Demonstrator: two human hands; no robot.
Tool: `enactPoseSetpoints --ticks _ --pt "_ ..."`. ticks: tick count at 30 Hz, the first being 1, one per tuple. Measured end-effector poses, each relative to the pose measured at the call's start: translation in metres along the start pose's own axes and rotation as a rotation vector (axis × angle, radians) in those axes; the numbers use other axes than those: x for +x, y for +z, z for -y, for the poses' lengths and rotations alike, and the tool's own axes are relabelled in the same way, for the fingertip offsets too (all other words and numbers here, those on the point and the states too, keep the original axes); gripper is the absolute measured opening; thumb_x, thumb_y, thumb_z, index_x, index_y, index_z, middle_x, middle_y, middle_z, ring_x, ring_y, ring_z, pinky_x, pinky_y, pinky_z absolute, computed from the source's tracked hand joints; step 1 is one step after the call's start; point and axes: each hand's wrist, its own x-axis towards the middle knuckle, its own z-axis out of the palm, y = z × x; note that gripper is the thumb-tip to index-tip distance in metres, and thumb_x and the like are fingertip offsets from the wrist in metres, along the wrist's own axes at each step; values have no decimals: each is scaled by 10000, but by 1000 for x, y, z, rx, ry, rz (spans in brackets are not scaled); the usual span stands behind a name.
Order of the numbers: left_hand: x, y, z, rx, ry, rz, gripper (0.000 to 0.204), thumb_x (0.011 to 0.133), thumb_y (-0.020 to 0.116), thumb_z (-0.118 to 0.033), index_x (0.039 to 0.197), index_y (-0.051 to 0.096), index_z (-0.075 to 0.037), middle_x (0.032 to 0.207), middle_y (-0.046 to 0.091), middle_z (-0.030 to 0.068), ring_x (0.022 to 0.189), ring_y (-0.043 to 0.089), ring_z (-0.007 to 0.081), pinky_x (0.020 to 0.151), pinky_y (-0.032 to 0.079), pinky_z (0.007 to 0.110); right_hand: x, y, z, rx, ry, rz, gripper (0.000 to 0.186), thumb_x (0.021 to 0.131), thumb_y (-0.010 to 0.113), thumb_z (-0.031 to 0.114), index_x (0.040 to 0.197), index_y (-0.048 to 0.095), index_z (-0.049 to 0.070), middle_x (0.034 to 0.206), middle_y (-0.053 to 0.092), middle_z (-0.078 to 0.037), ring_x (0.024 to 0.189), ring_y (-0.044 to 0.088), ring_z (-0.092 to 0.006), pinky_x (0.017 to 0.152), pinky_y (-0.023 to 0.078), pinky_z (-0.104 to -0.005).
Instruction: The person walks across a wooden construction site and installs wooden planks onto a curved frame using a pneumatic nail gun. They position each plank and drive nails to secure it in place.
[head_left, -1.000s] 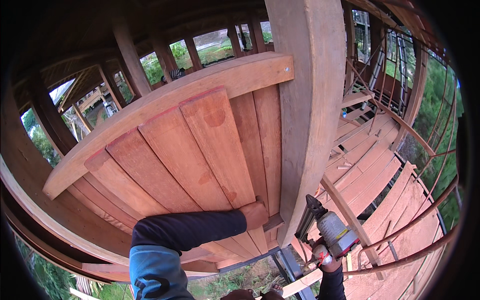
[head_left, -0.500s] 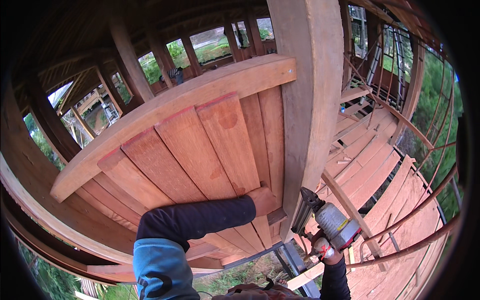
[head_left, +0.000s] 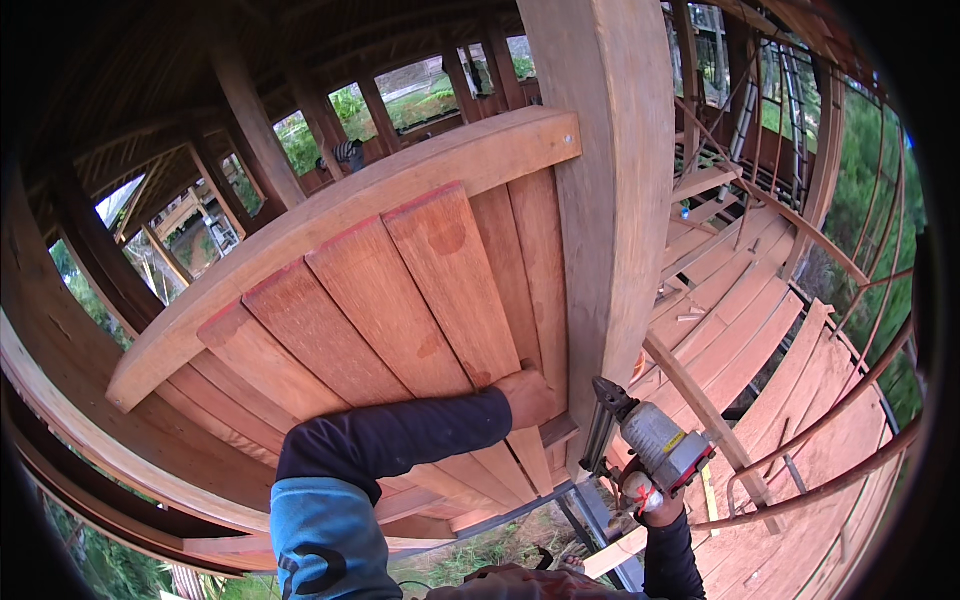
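My left hand (head_left: 530, 397) is closed round the right edge of a reddish plank (head_left: 455, 275), thumb up, its fingertips hidden. My forearm lies across the neighbouring planks (head_left: 335, 340), which lean side by side against a panel of boards under a thick curved wooden rail (head_left: 350, 215). My right hand (head_left: 660, 508) grips the handle of a grey pneumatic nail gun (head_left: 660, 440) with a black nose and a red-edged cap. The gun is held beside the foot of a thick square post (head_left: 625, 180), its nose pointing up and apart from the planks.
Right of the post lies a deck of loose boards (head_left: 740, 345), with a slanting timber (head_left: 700, 420) across it. Rusty scaffold tubes (head_left: 850, 500) curve along the right side. Wooden columns (head_left: 255, 110) stand under the dark roof. Grass shows below, near a dark metal beam (head_left: 595, 525).
The view has shifted slightly, so the post and rail sit a little further left. My left hand stays on the plank, and the nail gun keeps nearly the same place beside the post.
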Motion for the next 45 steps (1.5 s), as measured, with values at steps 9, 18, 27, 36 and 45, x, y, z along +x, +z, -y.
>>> enactPoseSetpoints --ticks 9,18,27,36,45 --pt "3 -14 5 -7 19 33 145 726 597 -175 627 684 -116 670 666 46 629 658 207 507 475 332 5 5 -12 328 246 11 419 708 750 123 1077 600 -4 1030 629 -112 925 625 -208 824 495 -344" --pt "3 2 4 3 27 26 146 729 596 -164 624 682 -110 658 663 60 642 663 208 503 477 325 4 13 0 278 156 37 468 707 752 126 1118 574 -12 1069 615 -125 934 626 -213 827 499 -343" --pt "1 9 0 -9 -13 19 155 724 593 -168 605 682 -127 644 660 44 647 660 206 524 476 329 10 10 -1 275 153 68 444 709 741 137 1095 590 -21 1068 616 -129 945 624 -211 837 498 -353" --pt "0 11 -1 37 -2 -14 159 724 593 -184 600 681 -135 631 652 32 643 655 196 534 459 317 11 5 -6 126 85 162 561 696 775 163 1167 537 -25 1114 599 -141 991 613 -219 855 494 -346" --pt "2 16 -2 -42 -23 5 149 732 585 -152 617 672 -114 649 655 44 633 661 196 504 480 321 14 15 8 281 124 121 551 679 794 141 1137 549 -42 1088 613 -139 969 624 -206 829 507 -332"
